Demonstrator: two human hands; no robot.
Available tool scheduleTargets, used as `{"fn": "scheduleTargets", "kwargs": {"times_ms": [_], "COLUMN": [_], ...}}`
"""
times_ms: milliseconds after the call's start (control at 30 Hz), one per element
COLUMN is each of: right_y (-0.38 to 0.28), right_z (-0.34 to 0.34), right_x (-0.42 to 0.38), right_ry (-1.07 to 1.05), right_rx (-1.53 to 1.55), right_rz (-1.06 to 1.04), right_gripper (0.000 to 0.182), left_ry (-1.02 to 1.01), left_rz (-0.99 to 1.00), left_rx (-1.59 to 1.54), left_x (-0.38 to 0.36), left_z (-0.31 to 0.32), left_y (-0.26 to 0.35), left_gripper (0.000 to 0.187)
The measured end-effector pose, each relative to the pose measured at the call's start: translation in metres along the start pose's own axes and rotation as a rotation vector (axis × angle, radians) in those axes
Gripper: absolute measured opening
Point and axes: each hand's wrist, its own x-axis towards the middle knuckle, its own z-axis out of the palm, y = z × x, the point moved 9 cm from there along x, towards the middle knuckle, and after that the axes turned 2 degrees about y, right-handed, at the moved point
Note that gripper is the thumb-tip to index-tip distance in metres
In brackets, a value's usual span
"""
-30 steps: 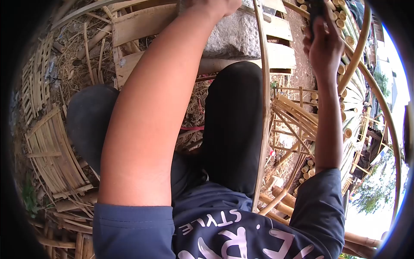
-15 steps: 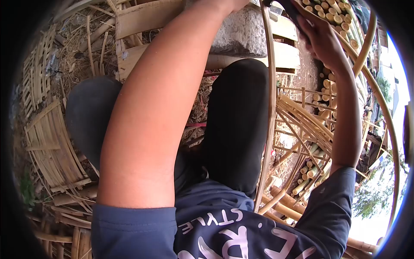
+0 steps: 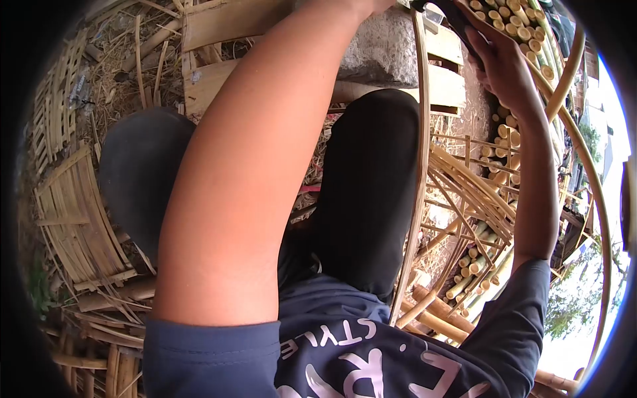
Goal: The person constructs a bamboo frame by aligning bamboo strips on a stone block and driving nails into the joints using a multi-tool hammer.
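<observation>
Near one stone block (image 3: pixel 383 52), I count two hands (image 3: pixel 505 66), one dark tool (image 3: pixel 462 32) and one long pale strip (image 3: pixel 423 113); on its near side, two trousered knees (image 3: pixel 378 139); to its right, bamboo poles (image 3: pixel 523 32) too many to number.

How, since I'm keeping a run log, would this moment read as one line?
left hand: partly cropped, grip unclear; right hand: holds dark hand tool; bamboo strip: runs past right knee; stone block: beyond knee
</observation>
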Motion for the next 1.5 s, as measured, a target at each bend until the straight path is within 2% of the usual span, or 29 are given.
{"fn": "scheduleTargets", "kwargs": {"times_ms": [67,167,233,267,333,367,400,467,500,533,567,633,667,767,833,867,900,933,1000,1067,1133,1167,1200,1233,1267,1400,1433,1467,1500], "right_y": [0.006,0.003,-0.005,0.007,-0.006,-0.002,0.027,0.009,0.024,0.004,-0.025,-0.005,0.016,-0.004,-0.016,0.008,0.005,-0.010,-0.012,-0.010,-0.002,-0.005,-0.005,-0.034,-0.015,-0.003,-0.011,-0.002,-0.008], "right_z": [-0.035,0.004,0.010,-0.008,-0.021,-0.025,-0.008,0.014,-0.007,-0.018,-0.014,0.003,0.026,-0.018,0.001,0.022,0.032,0.009,-0.019,-0.013,0.038,0.019,0.007,-0.002,0.005,0.020,0.006,0.002,0.000], "right_x": [0.005,-0.009,-0.003,-0.009,-0.024,-0.029,-0.010,-0.014,-0.010,-0.021,-0.036,-0.013,-0.018,-0.021,-0.027,-0.013,-0.020,-0.019,-0.028,-0.031,-0.024,-0.022,-0.027,-0.047,-0.038,-0.031,-0.036,-0.037,-0.044], "right_ry": [0.154,0.152,0.073,0.051,0.382,0.554,0.295,0.131,0.142,0.260,0.404,0.269,0.069,0.372,0.392,0.171,0.126,0.172,0.456,0.591,0.131,0.226,0.188,0.390,0.355,0.262,0.300,0.361,0.469], "right_rx": [0.305,0.188,-0.025,0.135,0.325,0.342,-0.047,-0.043,0.013,0.318,0.286,0.025,0.112,0.195,0.025,-0.139,0.078,-0.147,0.202,0.005,0.073,-0.159,0.085,0.184,0.083,-0.143,-0.118,0.235,0.209], "right_rz": [-0.056,-0.046,-0.119,0.069,-0.075,-0.062,-0.077,-0.159,-0.018,-0.026,-0.107,-0.165,0.060,-0.137,-0.141,-0.166,-0.040,-0.173,-0.148,-0.283,-0.197,-0.279,-0.063,-0.128,-0.112,-0.141,-0.133,-0.148,-0.220], "right_gripper": [0.044,0.045,0.045,0.044,0.042,0.041,0.042,0.042,0.042,0.042,0.043,0.044,0.043,0.044,0.046,0.046,0.046,0.044,0.043,0.043,0.044,0.044,0.044,0.044,0.044,0.044,0.043,0.044,0.044], "left_ry": [-0.124,-0.411,-0.357,-0.322,0.076,0.095,0.116,-0.173,-0.117,-0.066,-0.008,-0.105,-0.154,-0.050,-0.061,-0.076,-0.082,-0.089,-0.070,-0.040,-0.059,-0.059,-0.116,-0.184,-0.249,-0.046,0.069,0.178,0.024], "left_rz": [-0.075,-0.142,-0.165,-0.176,-0.024,0.003,0.030,-0.017,-0.014,-0.011,-0.015,-0.056,-0.078,-0.048,-0.040,-0.037,-0.051,-0.064,-0.076,-0.080,-0.067,-0.057,-0.082,-0.108,-0.132,-0.051,-0.050,-0.049,-0.094], "left_rx": [-0.066,-0.128,-0.154,-0.176,-0.023,-0.012,0.000,-0.113,-0.111,-0.110,-0.105,-0.078,-0.062,-0.083,-0.117,-0.130,-0.132,-0.140,-0.147,-0.126,-0.104,-0.099,-0.113,-0.126,-0.135,-0.056,-0.034,-0.006,-0.090], "left_x": [-0.001,-0.017,-0.016,-0.013,-0.012,-0.008,-0.005,0.009,0.009,0.004,0.003,0.010,0.011,0.010,0.004,-0.001,-0.002,-0.003,0.002,0.008,0.007,0.011,0.012,0.007,0.005,0.003,-0.002,-0.006,0.014], "left_z": [-0.003,-0.018,-0.013,-0.009,-0.010,0.001,0.005,0.014,0.012,0.014,0.013,0.019,0.022,0.019,0.011,0.008,0.007,0.006,0.008,0.018,0.023,0.023,0.019,0.012,0.010,0.008,0.000,-0.007,0.020], "left_y": [0.000,0.004,-0.001,-0.003,0.002,0.002,0.003,0.002,0.003,0.003,0.001,0.000,-0.001,-0.002,0.000,0.000,-0.002,-0.001,0.000,-0.004,-0.005,-0.003,-0.002,-0.001,0.000,0.006,0.009,0.009,-0.005], "left_gripper": [0.045,0.046,0.047,0.048,0.049,0.049,0.050,0.053,0.054,0.054,0.055,0.056,0.056,0.056,0.055,0.055,0.055,0.055,0.054,0.054,0.054,0.054,0.055,0.055,0.055,0.055,0.054,0.054,0.054]}}
